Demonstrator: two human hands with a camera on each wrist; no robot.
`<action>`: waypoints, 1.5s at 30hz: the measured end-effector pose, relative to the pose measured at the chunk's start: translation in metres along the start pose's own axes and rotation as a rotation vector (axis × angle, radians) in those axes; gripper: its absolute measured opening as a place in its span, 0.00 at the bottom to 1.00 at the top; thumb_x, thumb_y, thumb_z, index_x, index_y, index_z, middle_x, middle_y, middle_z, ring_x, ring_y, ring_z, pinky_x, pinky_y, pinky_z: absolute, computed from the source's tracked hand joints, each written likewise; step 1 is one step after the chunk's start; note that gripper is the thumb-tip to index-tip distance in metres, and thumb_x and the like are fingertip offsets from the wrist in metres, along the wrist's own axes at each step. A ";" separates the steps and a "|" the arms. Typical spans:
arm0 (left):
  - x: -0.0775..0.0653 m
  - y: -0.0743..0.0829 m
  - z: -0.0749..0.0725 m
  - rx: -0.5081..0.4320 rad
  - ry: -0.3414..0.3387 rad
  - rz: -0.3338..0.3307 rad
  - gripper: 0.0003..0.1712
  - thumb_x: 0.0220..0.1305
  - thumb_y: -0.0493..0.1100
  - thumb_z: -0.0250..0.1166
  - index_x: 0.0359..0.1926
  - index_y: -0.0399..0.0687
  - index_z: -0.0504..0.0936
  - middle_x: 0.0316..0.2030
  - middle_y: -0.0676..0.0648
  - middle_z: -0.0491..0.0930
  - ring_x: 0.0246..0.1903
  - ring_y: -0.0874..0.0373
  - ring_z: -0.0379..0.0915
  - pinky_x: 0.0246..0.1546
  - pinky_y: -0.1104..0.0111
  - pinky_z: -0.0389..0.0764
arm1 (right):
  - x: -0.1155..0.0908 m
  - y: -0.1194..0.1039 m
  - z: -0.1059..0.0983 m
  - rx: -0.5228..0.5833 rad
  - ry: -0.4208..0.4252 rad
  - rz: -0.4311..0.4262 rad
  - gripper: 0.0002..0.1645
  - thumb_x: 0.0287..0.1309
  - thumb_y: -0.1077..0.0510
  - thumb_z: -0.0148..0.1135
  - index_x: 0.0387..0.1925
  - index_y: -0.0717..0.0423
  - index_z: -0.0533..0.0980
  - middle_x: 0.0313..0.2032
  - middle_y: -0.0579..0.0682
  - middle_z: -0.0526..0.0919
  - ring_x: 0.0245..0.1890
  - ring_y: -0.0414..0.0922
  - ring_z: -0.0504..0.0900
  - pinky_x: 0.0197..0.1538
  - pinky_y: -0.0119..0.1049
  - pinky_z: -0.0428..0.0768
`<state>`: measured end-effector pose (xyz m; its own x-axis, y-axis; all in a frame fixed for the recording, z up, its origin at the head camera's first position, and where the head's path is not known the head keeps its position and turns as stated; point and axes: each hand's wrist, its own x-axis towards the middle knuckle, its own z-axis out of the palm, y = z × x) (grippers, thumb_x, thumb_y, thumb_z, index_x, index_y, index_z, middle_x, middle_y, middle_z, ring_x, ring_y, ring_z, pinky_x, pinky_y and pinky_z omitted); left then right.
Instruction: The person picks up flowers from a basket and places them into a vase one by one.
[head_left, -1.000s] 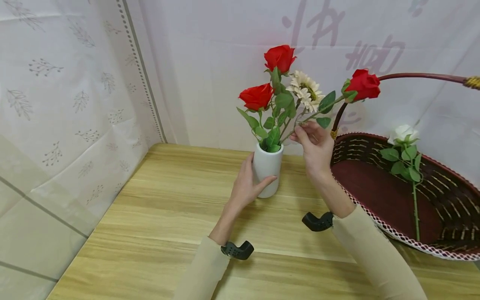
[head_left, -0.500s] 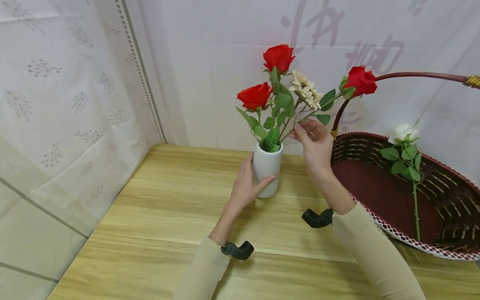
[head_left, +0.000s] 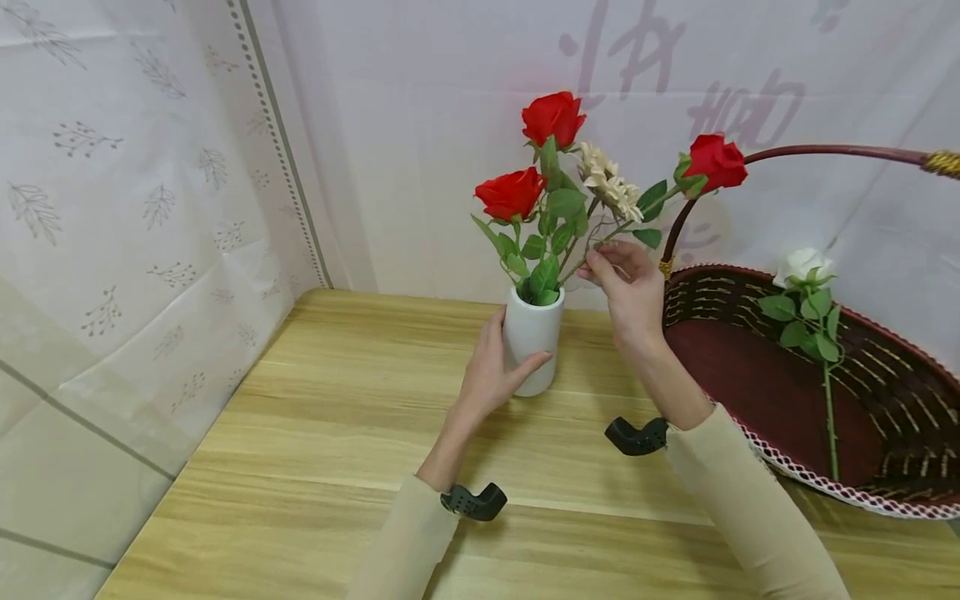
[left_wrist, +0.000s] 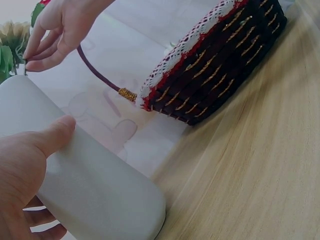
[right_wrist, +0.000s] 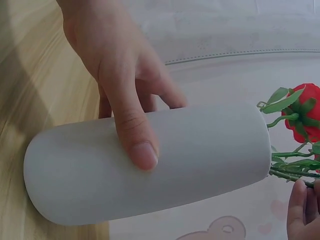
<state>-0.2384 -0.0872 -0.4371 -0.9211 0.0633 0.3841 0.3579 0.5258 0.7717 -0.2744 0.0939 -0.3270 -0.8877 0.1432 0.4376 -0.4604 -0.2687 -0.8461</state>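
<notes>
A white vase [head_left: 534,337] stands upright on the wooden table, holding red roses and a cream daisy-like flower [head_left: 611,185]. My left hand [head_left: 491,367] grips the vase from its left side, thumb across the front, as the right wrist view also shows. Just right of the vase's mouth, my right hand [head_left: 633,287] pinches the stem of a red rose [head_left: 716,162] that leans far to the right. Two other red roses [head_left: 553,118] rise at the left of the bunch. The stems' lower ends are hidden inside the vase.
A dark woven basket [head_left: 750,442] with a lace rim and an arched handle [head_left: 832,150] sits to the right. Inside it lies a white rose [head_left: 806,268] on a long stem. A pale printed curtain [head_left: 420,150] hangs behind the wooden table [head_left: 315,417].
The cream flower has turned, now facing more sideways. The leaning red rose has shifted slightly left with my right hand. My left hand stays on the vase.
</notes>
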 end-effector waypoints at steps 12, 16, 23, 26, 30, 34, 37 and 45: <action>0.000 0.000 0.000 0.004 0.001 -0.001 0.55 0.59 0.59 0.74 0.76 0.42 0.54 0.68 0.37 0.65 0.64 0.44 0.66 0.60 0.47 0.72 | -0.005 -0.001 -0.002 0.040 0.012 0.051 0.07 0.62 0.68 0.66 0.41 0.63 0.77 0.36 0.54 0.81 0.33 0.44 0.85 0.46 0.35 0.84; 0.000 0.001 0.000 0.003 -0.002 -0.015 0.56 0.59 0.60 0.73 0.77 0.42 0.53 0.69 0.37 0.64 0.65 0.44 0.64 0.61 0.46 0.71 | -0.007 -0.003 -0.004 0.052 0.001 0.041 0.07 0.63 0.68 0.66 0.41 0.65 0.78 0.34 0.54 0.84 0.34 0.45 0.86 0.46 0.36 0.84; 0.000 0.001 0.000 0.000 -0.003 -0.019 0.55 0.59 0.60 0.73 0.77 0.43 0.54 0.68 0.38 0.65 0.64 0.45 0.65 0.60 0.47 0.72 | -0.012 -0.005 -0.008 0.055 -0.032 0.063 0.09 0.64 0.67 0.66 0.44 0.69 0.79 0.33 0.54 0.86 0.34 0.45 0.86 0.46 0.36 0.84; 0.000 0.001 0.000 -0.004 -0.001 -0.019 0.55 0.59 0.60 0.73 0.76 0.43 0.54 0.67 0.38 0.65 0.63 0.45 0.66 0.60 0.47 0.72 | -0.015 -0.006 -0.010 0.045 -0.051 0.068 0.12 0.63 0.67 0.66 0.46 0.71 0.79 0.35 0.54 0.87 0.35 0.45 0.87 0.47 0.37 0.84; -0.001 0.001 0.000 -0.005 -0.004 -0.027 0.55 0.59 0.61 0.73 0.77 0.43 0.54 0.67 0.38 0.65 0.63 0.45 0.66 0.60 0.47 0.72 | -0.018 -0.007 -0.013 0.036 -0.075 0.072 0.15 0.64 0.65 0.67 0.48 0.72 0.79 0.38 0.55 0.87 0.37 0.46 0.86 0.47 0.37 0.84; -0.001 0.000 -0.001 -0.010 -0.006 -0.034 0.56 0.59 0.61 0.73 0.77 0.44 0.54 0.68 0.38 0.65 0.63 0.45 0.66 0.60 0.48 0.72 | -0.022 -0.010 -0.019 0.015 -0.107 0.081 0.15 0.65 0.63 0.66 0.49 0.69 0.80 0.41 0.55 0.88 0.39 0.46 0.86 0.47 0.37 0.84; -0.001 0.000 -0.001 -0.013 -0.006 -0.033 0.55 0.59 0.61 0.73 0.77 0.44 0.54 0.68 0.38 0.65 0.63 0.45 0.66 0.60 0.48 0.72 | -0.026 -0.013 -0.024 -0.002 -0.146 0.084 0.14 0.66 0.63 0.65 0.51 0.67 0.80 0.42 0.54 0.88 0.40 0.46 0.86 0.46 0.37 0.84; -0.001 0.001 -0.001 -0.017 -0.015 -0.027 0.56 0.60 0.60 0.73 0.77 0.43 0.54 0.68 0.38 0.64 0.64 0.45 0.65 0.61 0.47 0.71 | -0.033 -0.023 -0.038 -0.145 -0.214 0.079 0.15 0.68 0.60 0.64 0.53 0.62 0.80 0.44 0.51 0.87 0.43 0.46 0.86 0.48 0.39 0.84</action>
<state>-0.2368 -0.0874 -0.4365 -0.9326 0.0618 0.3556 0.3353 0.5132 0.7901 -0.2343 0.1314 -0.3342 -0.9086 -0.0821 0.4095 -0.3976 -0.1300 -0.9083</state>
